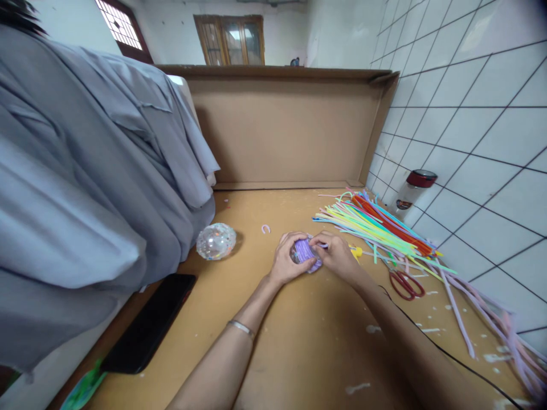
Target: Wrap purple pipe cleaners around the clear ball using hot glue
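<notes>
Here my left hand [285, 259] and right hand [337, 257] meet near the middle of the brown table [307, 353], both closed around one small lilac bundle [306, 252] of wound pipe cleaner. The left cups it from the side; the right pinches it from above with thumb and fingertips, so neither hand is spread.

Room to move is uneven. Ahead, an upright cardboard wall [286, 131] closes the table's far edge. On my right the white tiled wall [470, 131] runs along the table's edge, and a heap of coloured pipe cleaners [380, 225] fills the strip between it and my right hand, with pale lilac ones [461, 319] trailing toward me. On my left, grey cloth [94, 182] hangs over the table edge. The open stretch is the bare board under my forearms.

One container shows: a clear jar with a red lid [413, 193], standing by the tiles behind the heap; I cannot tell what is in it.

Counted: one pair of red-handled scissors [405, 283] just beside my right forearm, one clear glittery ball [216, 241] to my left, one black phone [150, 322] near the left edge, one small pink curl [265, 229] beyond my hands, one bangle [240, 327] on my left wrist.
</notes>
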`<state>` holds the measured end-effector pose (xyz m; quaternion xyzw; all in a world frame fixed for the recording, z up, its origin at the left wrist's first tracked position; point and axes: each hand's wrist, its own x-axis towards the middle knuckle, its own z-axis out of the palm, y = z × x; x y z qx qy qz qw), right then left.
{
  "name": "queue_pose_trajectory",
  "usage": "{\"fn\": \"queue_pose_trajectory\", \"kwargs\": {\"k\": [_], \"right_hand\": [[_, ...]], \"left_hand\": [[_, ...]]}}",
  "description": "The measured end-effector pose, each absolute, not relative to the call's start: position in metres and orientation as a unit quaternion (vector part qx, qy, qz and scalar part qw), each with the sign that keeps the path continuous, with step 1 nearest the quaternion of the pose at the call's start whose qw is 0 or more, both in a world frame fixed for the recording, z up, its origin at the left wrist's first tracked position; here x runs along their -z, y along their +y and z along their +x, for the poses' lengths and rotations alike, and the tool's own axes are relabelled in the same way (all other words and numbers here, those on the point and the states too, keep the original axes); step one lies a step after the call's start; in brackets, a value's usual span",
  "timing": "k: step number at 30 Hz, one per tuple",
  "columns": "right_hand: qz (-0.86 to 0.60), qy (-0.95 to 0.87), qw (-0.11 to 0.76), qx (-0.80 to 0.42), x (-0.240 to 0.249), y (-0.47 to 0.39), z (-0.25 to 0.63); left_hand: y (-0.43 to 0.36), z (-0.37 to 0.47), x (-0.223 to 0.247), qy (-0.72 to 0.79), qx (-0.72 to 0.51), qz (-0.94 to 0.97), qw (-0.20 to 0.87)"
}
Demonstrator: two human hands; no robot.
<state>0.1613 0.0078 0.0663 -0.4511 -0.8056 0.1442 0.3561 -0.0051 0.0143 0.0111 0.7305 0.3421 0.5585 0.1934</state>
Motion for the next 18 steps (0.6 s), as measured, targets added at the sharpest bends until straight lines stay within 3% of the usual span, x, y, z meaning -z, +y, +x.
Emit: {"fn": "queue_pose_trajectory", "kwargs": {"k": [18], "right_hand": [[-0.439,-0.808,0.367,-0.143,-0.0653,0.0080,0.1610]], "left_hand": [[0.0143,-0.0036,-0.0095,0.360,-0.561,0.711,0.223]]}}
